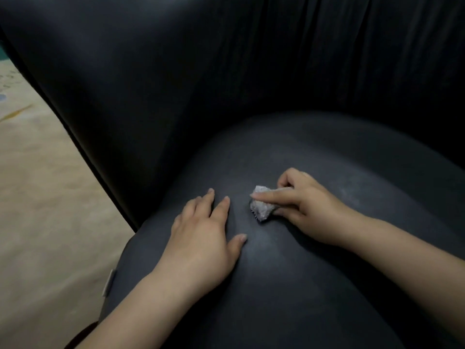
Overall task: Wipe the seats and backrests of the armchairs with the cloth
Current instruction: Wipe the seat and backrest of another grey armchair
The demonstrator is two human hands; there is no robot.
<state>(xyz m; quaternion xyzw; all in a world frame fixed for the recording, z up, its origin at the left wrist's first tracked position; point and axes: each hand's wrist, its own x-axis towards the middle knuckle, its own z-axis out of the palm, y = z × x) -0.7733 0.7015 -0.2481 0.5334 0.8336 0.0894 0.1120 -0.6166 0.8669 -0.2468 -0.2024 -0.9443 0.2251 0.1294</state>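
A dark leather armchair fills the view. Its rounded seat cushion (314,260) lies in front of me and its curved backrest (226,71) rises behind. My right hand (302,207) holds a small crumpled grey cloth (261,206) against the middle of the seat, with the forefinger stretched over the wad and the other fingers curled round it. My left hand (203,238) rests flat on the seat just left of the cloth, fingers spread and holding nothing. Pale smears show on the cushion around the cloth.
A beige patterned floor (45,197) lies to the left of the armchair. A small pale tag (109,282) sticks out from the seat's left edge. The right side of the seat runs out of view.
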